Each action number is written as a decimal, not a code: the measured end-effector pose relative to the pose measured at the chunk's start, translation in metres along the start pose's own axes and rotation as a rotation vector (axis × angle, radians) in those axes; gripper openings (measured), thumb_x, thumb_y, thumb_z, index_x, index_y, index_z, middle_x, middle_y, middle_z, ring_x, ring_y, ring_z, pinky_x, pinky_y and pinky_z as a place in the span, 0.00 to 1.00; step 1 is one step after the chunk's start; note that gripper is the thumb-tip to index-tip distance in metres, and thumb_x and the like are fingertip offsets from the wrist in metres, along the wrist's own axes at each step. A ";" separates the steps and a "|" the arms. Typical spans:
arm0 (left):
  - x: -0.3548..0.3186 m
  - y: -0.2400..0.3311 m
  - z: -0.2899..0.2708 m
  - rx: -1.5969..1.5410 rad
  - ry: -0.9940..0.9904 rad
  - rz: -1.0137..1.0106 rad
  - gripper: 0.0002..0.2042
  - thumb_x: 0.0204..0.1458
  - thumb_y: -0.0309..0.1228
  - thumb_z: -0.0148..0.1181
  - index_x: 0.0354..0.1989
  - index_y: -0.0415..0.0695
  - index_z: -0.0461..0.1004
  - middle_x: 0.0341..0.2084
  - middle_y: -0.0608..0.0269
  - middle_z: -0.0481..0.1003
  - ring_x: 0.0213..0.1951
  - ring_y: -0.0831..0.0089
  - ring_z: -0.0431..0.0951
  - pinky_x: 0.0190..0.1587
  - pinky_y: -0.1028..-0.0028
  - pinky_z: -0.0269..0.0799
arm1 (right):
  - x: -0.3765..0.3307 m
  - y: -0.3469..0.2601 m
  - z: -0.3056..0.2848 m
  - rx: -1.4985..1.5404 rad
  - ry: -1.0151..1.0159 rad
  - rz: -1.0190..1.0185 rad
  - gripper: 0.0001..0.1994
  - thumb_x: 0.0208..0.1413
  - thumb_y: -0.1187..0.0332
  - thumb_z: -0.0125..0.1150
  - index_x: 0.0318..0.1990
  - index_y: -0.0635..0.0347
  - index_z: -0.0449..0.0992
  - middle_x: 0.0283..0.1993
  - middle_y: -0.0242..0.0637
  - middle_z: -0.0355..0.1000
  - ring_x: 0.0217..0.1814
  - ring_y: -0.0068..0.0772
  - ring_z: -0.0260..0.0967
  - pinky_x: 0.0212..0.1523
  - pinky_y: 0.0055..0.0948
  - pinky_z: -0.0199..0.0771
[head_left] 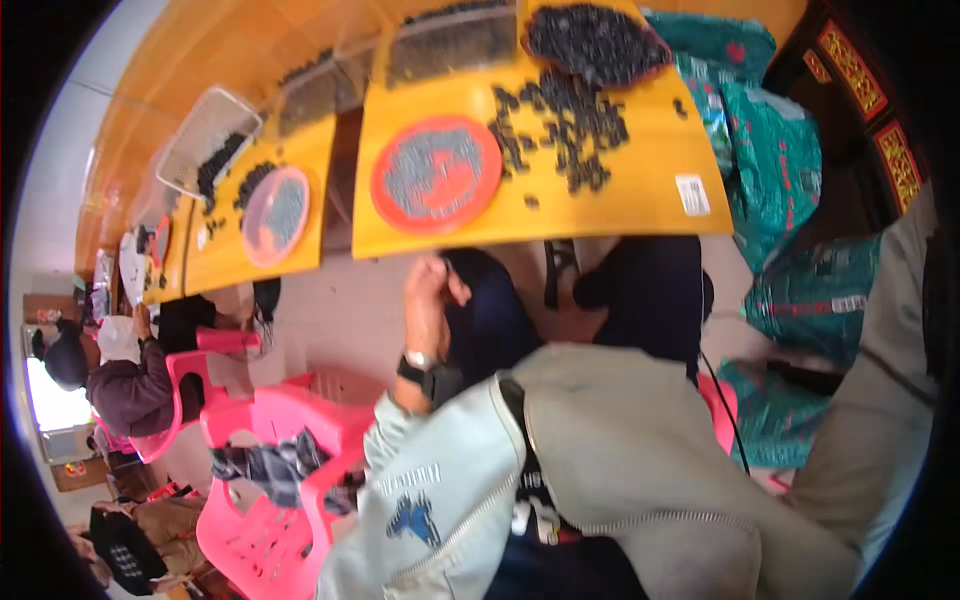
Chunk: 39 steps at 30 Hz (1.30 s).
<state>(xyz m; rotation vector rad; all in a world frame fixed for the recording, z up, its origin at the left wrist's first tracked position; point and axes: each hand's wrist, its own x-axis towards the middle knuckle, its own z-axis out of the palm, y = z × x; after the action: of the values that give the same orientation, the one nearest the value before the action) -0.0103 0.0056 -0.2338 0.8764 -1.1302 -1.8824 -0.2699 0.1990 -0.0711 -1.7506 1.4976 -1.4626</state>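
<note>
We recorded the scene from largest item to smallest.

1. The yellow table (pixel 640 190) spanned the upper centre, and a second yellow table (pixel 300 235) adjoined it at 9 o'clock.
2. The green sacks (pixel 780 170) were stacked at 3 o'clock of the first table.
3. The pink plastic chair (pixel 290 440) stood at 7 o'clock of the view centre, with a dark cloth (pixel 265 465) draped on it.
4. A seated co-worker (pixel 130 385) occupied another pink chair at 9 o'clock.
5. The red round tray (pixel 437 173) lay on the table and carried small dark pieces.
6. A loose pile of dark beads (pixel 565 125) lay at 2 o'clock of the tray, just beside it.
7. The left hand (pixel 430 300) hung below the table edge, at 6 o'clock of the tray, well apart from the beads. Its fingers were curled inward; we could not tell whether they enclosed anything.
8. A wristwatch (pixel 418 365) sat on the left wrist.

The right hand was outside the view.
</note>
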 end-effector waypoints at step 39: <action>0.002 0.019 0.001 -0.082 0.034 0.034 0.06 0.58 0.30 0.45 0.30 0.43 0.65 0.17 0.65 0.68 0.21 0.75 0.69 0.26 0.80 0.64 | 0.186 0.177 0.195 -0.849 -0.460 -0.098 0.10 0.48 0.66 0.55 0.36 0.59 0.75 0.33 0.48 0.73 0.38 0.49 0.71 0.39 0.45 0.69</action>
<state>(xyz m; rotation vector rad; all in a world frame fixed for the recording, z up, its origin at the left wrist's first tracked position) -0.0071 -0.0021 -0.2171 0.8347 -1.0336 -1.8662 -0.2029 -0.0858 -0.2061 -2.4225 1.9065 -0.3596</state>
